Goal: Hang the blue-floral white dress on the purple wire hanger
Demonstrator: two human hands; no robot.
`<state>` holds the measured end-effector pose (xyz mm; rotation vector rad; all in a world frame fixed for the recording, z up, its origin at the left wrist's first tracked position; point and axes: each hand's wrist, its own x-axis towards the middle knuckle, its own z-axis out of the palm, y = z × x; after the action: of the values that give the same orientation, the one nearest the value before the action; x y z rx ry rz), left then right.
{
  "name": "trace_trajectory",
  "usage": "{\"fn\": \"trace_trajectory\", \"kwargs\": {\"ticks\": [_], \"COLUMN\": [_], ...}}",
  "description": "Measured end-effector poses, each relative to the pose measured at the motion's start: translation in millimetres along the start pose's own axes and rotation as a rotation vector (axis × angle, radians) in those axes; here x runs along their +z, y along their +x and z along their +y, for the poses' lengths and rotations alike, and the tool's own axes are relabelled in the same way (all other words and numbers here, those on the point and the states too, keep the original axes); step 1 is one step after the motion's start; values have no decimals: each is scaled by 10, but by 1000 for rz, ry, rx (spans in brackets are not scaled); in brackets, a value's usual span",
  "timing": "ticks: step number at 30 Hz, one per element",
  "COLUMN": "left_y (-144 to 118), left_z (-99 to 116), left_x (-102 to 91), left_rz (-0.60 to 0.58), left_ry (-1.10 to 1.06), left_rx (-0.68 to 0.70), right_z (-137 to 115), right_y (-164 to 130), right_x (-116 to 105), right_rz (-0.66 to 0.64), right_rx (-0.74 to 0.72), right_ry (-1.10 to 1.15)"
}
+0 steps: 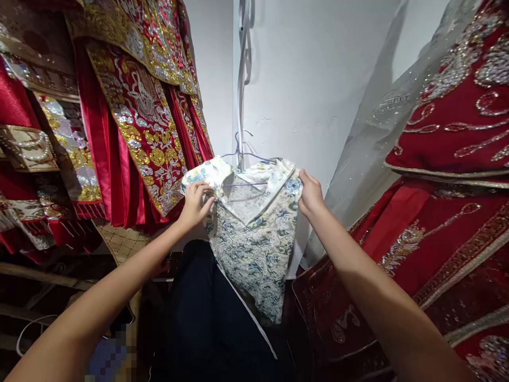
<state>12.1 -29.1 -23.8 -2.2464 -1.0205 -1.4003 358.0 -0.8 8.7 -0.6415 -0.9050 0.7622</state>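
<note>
Overhead, left hand and right hand each grip clamped on the floral garment, hung on a wire hanger

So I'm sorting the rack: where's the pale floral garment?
Head view, centre: the pale floral garment hangs on a wire hanger against the white wall, between the red embroidered robes.

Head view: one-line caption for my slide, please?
Left hand and right hand grip the shoulders of a floral garment on a wire hanger.
</note>
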Motion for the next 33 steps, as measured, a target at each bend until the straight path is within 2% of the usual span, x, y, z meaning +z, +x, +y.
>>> {"fn": "trace_trajectory", "kwargs": {"ticks": [5,9,12,14,18,20,21,23,25,27,30,33], "left_y": [-313,-571,-584,-508,-386,-413,-447,-534,-622,-695,-774,-829], "left_z": [261,408,329,211,26,12,23,63,106,126,91,-16], "left_x": [336,700,932,1054,1229,1283,1301,1319,1315,1293,1237,1174], "left_rz": [110,39,113,174,208,206,200,182,161,136,97,85], "left_ry": [-146,-482,-601,-623,-696,-744,-769,-815,-851,-876,-906,-928], "left_rx": [-213,-505,-749,-846,-906,-924,-928,-930,-929,-932,-933,-925], "right_z": [259,378,427,467,598,710,783,965,1180,1404,1699,1926], "right_y": [-288,-373,-322,-269,-275,-395,-487,-719,-978,-1206,-1408,-1447], "right_x": [-310,-374,-377,-405,-524,-550,-540,-468,-349,-221,-74,36], "right_rz": [-23,7,-13,-19,62,139,135,-16,-283,-464,-536,-479], "right_rx": [12,15,26,11,-38,-127,-164,-158,-38,59,111,111], "right_ry": [-83,-137,-158,-240,-452,-551,-620,-758,-821,-834,-869,-907]}}
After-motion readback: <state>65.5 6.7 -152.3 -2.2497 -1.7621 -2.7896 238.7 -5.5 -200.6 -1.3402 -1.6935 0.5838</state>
